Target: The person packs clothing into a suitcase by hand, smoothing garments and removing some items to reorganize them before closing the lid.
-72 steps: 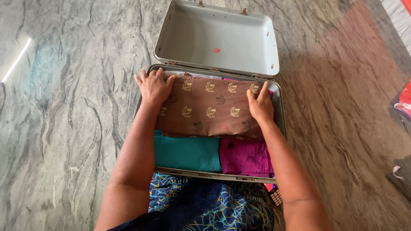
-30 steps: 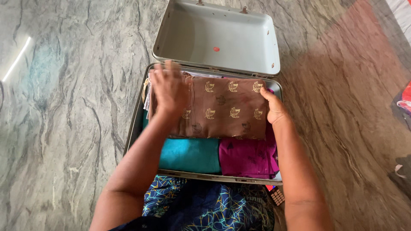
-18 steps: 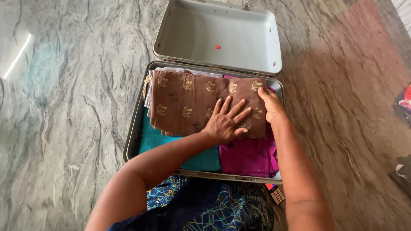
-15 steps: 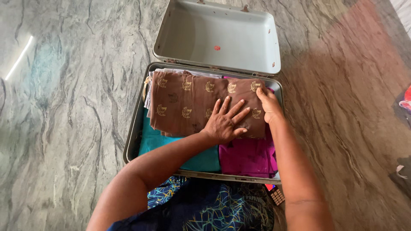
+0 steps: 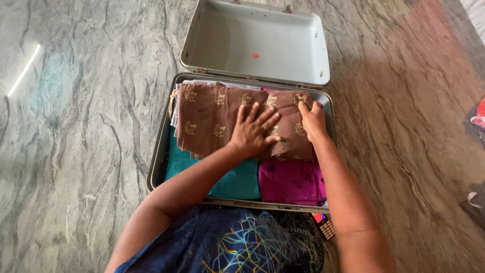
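Note:
An open grey metal suitcase point(image 5: 156, 151) lies on the floor with its lid point(image 5: 255, 43) tipped back. On top of the clothes inside lies a folded brown cloth with gold motifs point(image 5: 204, 119). My left hand point(image 5: 252, 131) rests flat on the middle of that cloth with its fingers spread. At the cloth's right end, near the suitcase wall, my right hand point(image 5: 312, 121) presses down with fingers curled over the edge. Below the brown cloth sit a folded teal cloth point(image 5: 230, 182) and a folded magenta cloth point(image 5: 290, 182).
Grey veined stone floor point(image 5: 76, 126) surrounds the suitcase, turning brownish on the right. My lap in blue patterned fabric point(image 5: 227, 242) is against the suitcase's near edge. A small keypad device point(image 5: 326, 230) lies by my right arm. Red fabric point(image 5: 479, 119) shows at the far right edge.
My left hand has slid from the cloth's left corner across to its middle and now presses a little farther up. My right hand stays at the right end, shifted slightly inward.

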